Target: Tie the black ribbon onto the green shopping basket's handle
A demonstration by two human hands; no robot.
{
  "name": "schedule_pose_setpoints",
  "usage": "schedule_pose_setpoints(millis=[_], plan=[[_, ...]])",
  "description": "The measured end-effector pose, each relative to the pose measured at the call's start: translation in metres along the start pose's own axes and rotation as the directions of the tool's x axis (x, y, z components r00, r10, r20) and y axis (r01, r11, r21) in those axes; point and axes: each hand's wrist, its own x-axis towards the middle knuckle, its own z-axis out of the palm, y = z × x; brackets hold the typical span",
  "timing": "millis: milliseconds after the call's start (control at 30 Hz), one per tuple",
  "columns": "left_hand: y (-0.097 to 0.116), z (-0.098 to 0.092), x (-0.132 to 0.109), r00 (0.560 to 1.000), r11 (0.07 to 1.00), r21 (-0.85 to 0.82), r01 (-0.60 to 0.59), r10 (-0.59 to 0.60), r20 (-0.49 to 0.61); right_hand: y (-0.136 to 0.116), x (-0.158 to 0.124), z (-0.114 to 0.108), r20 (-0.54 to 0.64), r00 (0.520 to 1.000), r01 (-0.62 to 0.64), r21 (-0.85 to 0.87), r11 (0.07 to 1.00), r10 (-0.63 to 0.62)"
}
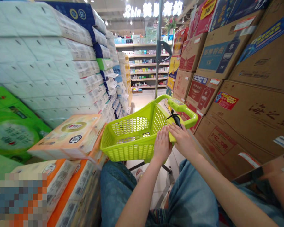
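Note:
A lime-green plastic shopping cart point(132, 132) stands in a narrow aisle in front of me, its basket empty. My left hand point(162, 145) rests flat against the near rim of the basket, fingers stretched out. My right hand point(183, 138) lies over the fold-down flap below the cart's handle point(182, 108), fingers extended, next to a black strap point(176, 119). My knees in blue jeans point(189, 195) are below the cart.
Stacked packs of tissue paper point(52, 63) wall the left side, with orange-white packs point(68, 138) and green packs point(11, 123) lower down. Brown cardboard boxes point(248, 104) are piled on the right. A grey pole point(159, 47) and far shelves point(146, 66) stand ahead down the tiled aisle.

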Motion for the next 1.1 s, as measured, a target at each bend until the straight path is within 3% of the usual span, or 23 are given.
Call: schedule_pose_setpoints(millis=[67,167,300,367,500,600,700,833,967,1033,1100], plan=[[0.0,0.0,0.0,1.0,1.0,-0.001,0.001,-0.001,0.004,-0.004,-0.001,-0.002,0.028,0.999,0.022,0.01,1.0,-0.022],[0.0,-0.001,0.001,1.0,1.0,0.014,-0.001,0.001,0.018,0.02,-0.003,-0.015,0.043,0.999,0.031,-0.004,1.0,-0.031],[0.0,-0.003,0.001,1.0,1.0,0.0,-0.001,0.001,0.023,0.068,-0.002,-0.031,-0.094,0.99,-0.115,-0.065,0.991,0.108],[0.001,-0.003,0.001,1.0,1.0,-0.012,0.004,-0.004,0.017,0.076,0.0,-0.032,-0.154,0.972,-0.191,-0.089,0.978,0.176],[0.001,-0.002,0.0,1.0,1.0,-0.014,0.006,-0.006,0.009,0.04,0.005,-0.014,-0.169,0.966,-0.216,-0.119,0.969,0.194],[0.0,-0.003,-0.001,1.0,1.0,-0.017,-0.002,0.002,0.016,-0.001,0.006,0.002,-0.109,0.988,-0.121,-0.082,0.989,0.111],[0.0,-0.003,-0.001,1.0,1.0,-0.019,-0.001,0.001,0.018,-0.016,0.003,0.005,-0.039,0.998,-0.045,-0.027,0.999,0.043],[-0.001,-0.004,-0.001,1.0,1.0,-0.017,-0.01,0.011,0.012,0.024,-0.004,-0.014,-0.001,1.0,0.006,-0.009,1.0,-0.006],[0.0,-0.004,0.0,1.0,1.0,-0.01,-0.008,0.008,0.007,0.077,-0.005,-0.032,-0.147,0.979,-0.155,-0.08,0.985,0.142],[0.001,-0.004,0.0,1.0,1.0,-0.005,-0.003,0.003,0.007,0.082,-0.002,-0.033,-0.19,0.962,-0.219,-0.1,0.971,0.198],[0.001,-0.004,0.0,1.0,1.0,-0.002,0.0,0.0,0.007,0.068,0.001,-0.027,-0.187,0.959,-0.237,-0.122,0.964,0.212]])
